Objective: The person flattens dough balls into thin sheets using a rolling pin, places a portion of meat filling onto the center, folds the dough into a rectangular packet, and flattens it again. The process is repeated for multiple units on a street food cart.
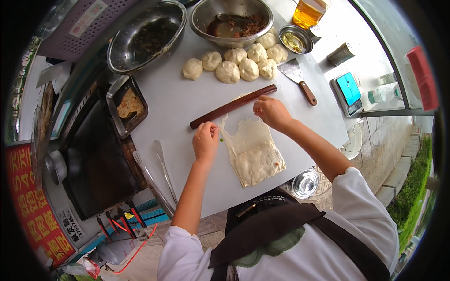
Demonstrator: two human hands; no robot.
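Note:
A thin sheet of dough [246,137], torn at its far part, lies on the pale work table. Its near end is a thicker folded packet [258,163]. My left hand [206,138] is at the sheet's far left corner, fingertips closed on the dough's edge. Over the far right part hovers my right hand [272,111], fingers curled; whether they pinch dough is unclear. Just beyond both hands a dark wooden rolling pin [233,106] lies slanted, with a bit of dough showing behind it. Several dough balls [228,72] sit farther back.
Steel bowls, one with meat filling [246,26], stand at the back. A scraper [307,93], an oil dish [293,40] and a digital scale [348,91] are on the right. Tongs [165,168], a tray with a flatbread [130,103] and a black griddle [102,158] are left.

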